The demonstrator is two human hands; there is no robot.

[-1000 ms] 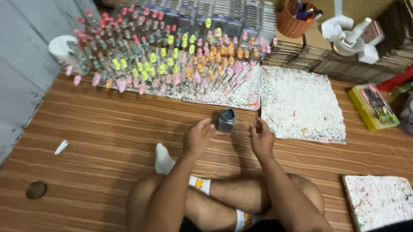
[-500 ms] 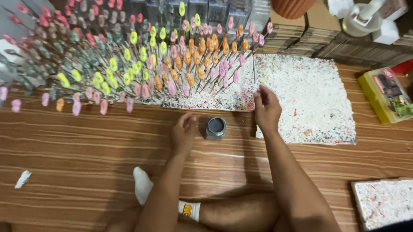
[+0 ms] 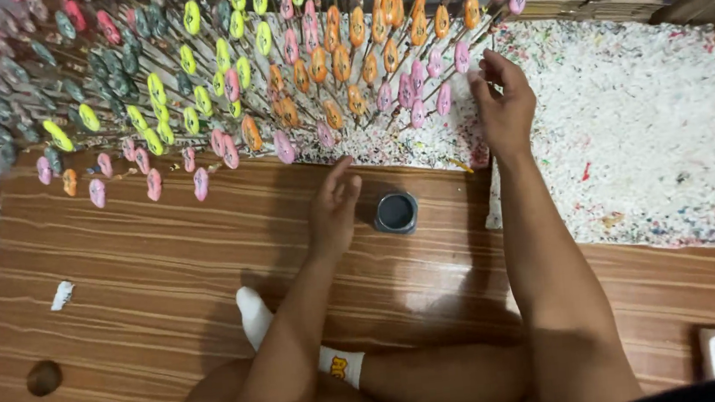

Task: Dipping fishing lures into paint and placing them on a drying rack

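Paint pot (image 3: 396,212) sits just beside open left grip (image 3: 334,207); right grip (image 3: 502,104) pinches a stick (image 3: 459,64).

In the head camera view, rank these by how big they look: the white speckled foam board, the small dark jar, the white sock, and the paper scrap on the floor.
1. White speckled foam board
2. White sock, partly hidden behind the arm
3. Small dark jar
4. Paper scrap
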